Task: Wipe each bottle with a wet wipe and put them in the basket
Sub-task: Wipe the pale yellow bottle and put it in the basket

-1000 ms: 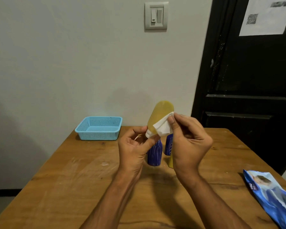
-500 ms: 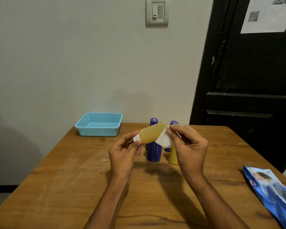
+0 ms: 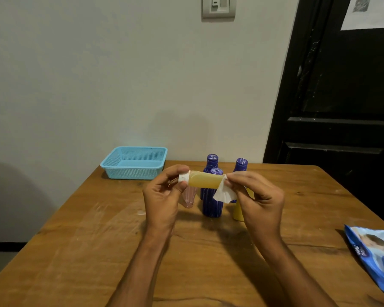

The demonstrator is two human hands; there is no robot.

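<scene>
Head view: left hand (image 3: 162, 196) pinches the white cap end of the yellow bottle (image 3: 205, 179), held level above the table (image 3: 87, 251). Right hand (image 3: 258, 199) pinches the wipe (image 3: 223, 192) against the bottle base. Basket (image 3: 134, 162) well apart at far left

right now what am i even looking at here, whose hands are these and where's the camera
The camera is worn on a person's head, looking forward and down at their own bare hands over a wooden table. The left hand holds a yellow bottle sideways by its white cap end. The right hand pinches a white wet wipe against the other end. Behind stand three blue bottles and more bottles partly hidden. A light blue basket sits far left, a wipes pack on the right.
</scene>
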